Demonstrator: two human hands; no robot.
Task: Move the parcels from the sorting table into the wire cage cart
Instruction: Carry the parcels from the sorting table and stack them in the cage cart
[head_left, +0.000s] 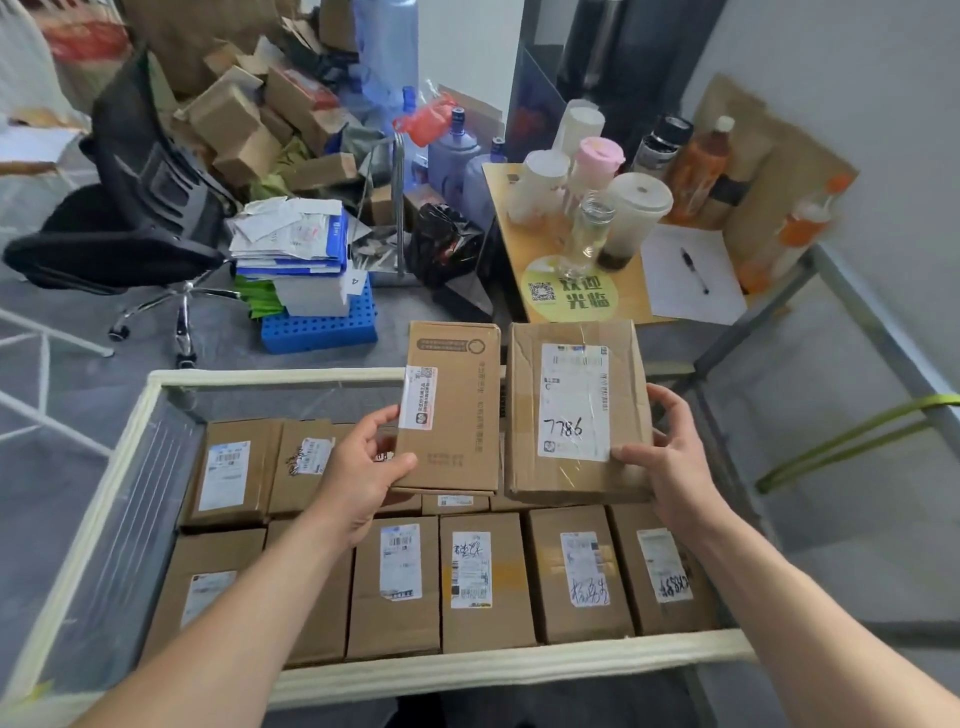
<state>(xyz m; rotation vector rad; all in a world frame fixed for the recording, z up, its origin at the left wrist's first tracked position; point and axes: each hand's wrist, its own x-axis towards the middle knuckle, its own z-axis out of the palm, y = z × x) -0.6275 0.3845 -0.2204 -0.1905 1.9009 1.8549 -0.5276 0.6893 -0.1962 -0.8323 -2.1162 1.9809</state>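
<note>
My left hand (363, 470) grips a slim brown parcel (452, 410) by its near left corner; a small white label wraps its left edge. My right hand (670, 457) holds a wider brown parcel (576, 410) whose white label is marked "7786". Both parcels hang side by side above the far half of the cage cart (467, 670), a box with a cream padded rim and clear wrapped sides. Inside the cart several labelled cardboard parcels (483, 577) lie flat in rows and hide its floor.
A small wooden table (524, 260) with cups, bottles, a pen and paper stands just beyond the cart on the right. A black office chair (130, 208), a blue crate (322, 325) stacked with envelopes and a heap of boxes fill the floor beyond. Metal frame bars (872, 322) run along the right.
</note>
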